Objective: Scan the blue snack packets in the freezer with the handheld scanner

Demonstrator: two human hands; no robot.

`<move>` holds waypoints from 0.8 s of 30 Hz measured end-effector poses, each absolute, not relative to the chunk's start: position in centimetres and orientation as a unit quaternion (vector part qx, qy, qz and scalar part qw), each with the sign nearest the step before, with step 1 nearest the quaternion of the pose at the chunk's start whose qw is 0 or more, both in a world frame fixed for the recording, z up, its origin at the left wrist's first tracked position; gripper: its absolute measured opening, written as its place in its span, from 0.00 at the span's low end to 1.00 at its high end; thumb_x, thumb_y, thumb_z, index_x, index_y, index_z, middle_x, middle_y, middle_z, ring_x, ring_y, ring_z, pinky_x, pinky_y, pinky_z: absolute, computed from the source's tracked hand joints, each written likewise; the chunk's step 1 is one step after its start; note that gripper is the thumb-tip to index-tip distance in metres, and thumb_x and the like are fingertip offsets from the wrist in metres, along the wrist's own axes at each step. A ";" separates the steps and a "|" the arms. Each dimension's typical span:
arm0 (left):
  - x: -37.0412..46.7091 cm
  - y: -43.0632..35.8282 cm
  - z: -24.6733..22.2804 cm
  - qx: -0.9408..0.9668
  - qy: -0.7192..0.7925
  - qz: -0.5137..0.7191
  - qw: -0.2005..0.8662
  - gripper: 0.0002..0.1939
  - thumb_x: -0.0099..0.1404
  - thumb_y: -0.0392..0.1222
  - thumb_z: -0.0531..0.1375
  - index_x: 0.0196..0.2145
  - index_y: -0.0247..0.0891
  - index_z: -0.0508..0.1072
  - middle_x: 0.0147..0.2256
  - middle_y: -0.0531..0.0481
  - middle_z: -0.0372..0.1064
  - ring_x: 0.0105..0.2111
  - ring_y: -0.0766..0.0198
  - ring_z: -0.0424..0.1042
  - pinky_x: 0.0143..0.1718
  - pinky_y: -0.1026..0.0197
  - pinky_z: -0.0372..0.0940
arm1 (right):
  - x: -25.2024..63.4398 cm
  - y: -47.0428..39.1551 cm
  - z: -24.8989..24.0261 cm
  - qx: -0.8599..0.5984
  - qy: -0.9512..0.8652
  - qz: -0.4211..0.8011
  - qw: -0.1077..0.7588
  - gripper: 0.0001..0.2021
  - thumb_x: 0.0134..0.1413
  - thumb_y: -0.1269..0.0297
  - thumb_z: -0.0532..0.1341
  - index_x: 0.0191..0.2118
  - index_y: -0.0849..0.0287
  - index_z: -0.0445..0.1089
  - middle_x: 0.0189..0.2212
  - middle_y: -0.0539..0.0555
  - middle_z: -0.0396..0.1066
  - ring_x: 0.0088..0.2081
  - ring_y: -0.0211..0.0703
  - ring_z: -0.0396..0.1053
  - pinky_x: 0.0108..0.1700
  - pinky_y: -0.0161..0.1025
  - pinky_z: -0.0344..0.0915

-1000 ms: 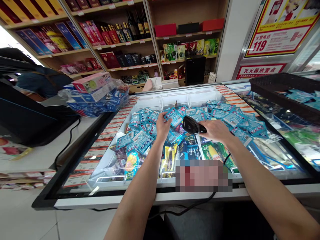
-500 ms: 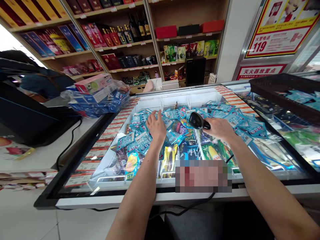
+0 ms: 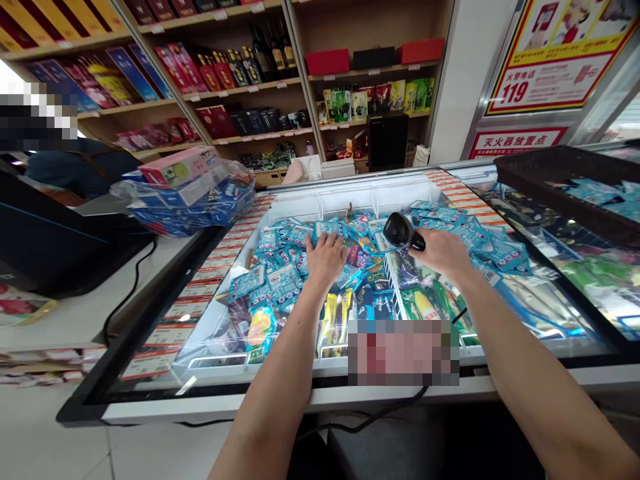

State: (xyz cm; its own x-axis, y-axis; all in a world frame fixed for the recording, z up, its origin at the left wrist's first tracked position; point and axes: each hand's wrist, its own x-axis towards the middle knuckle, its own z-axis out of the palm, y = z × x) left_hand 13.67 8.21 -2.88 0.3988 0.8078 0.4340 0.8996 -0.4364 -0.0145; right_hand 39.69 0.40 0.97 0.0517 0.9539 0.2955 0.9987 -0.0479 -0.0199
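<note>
My right hand (image 3: pixel 443 253) is wrapped round the handle of a black barcode scanner (image 3: pixel 399 231), whose head points left over the freezer. With fingers spread, my left hand (image 3: pixel 326 259) rests on or just above the blue packets (image 3: pixel 285 283) in the middle; I cannot tell whether it touches them. Many such flat blue packets lie scattered across the glass-topped freezer (image 3: pixel 210 417), with another heap of blue packets (image 3: pixel 500 243) right of the scanner. Yellow wrappers (image 3: pixel 336 313) and green packs (image 3: pixel 425 303) show nearer to me. A blurred patch hides part of the front edge.
A plastic-wrapped stack of boxes (image 3: pixel 187 193) stands at the freezer's left corner, beside a black monitor (image 3: pixel 45 233). A dark tray (image 3: pixel 565 190) holding blue packets sits at the right. A black cable (image 3: pixel 370 420) hangs along the front. Stocked shelves (image 3: pixel 260 87) line the back.
My left hand has shifted right over the packets, its fingers flatter. The scanner in my right hand has moved slightly right and turned a little. The whole view has shifted slightly.
</note>
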 end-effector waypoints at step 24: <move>19.9 9.6 -2.1 -0.885 -0.388 -0.250 -0.065 0.22 0.68 0.40 0.44 0.59 0.42 0.56 0.58 0.46 0.58 0.59 0.59 0.55 0.60 0.50 0.48 | 40.6 0.2 1.8 -0.738 -0.650 -0.093 0.155 0.17 0.54 0.51 0.52 0.41 0.57 0.69 0.31 0.58 0.73 0.34 0.50 0.70 0.31 0.39 0.59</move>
State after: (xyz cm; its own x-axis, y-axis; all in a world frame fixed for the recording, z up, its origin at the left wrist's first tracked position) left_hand 19.86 9.61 -2.13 0.5731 0.7192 0.3928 0.6543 -0.6902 0.3091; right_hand 40.62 0.21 1.79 0.1374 0.9311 0.3378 0.9884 -0.1067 -0.1079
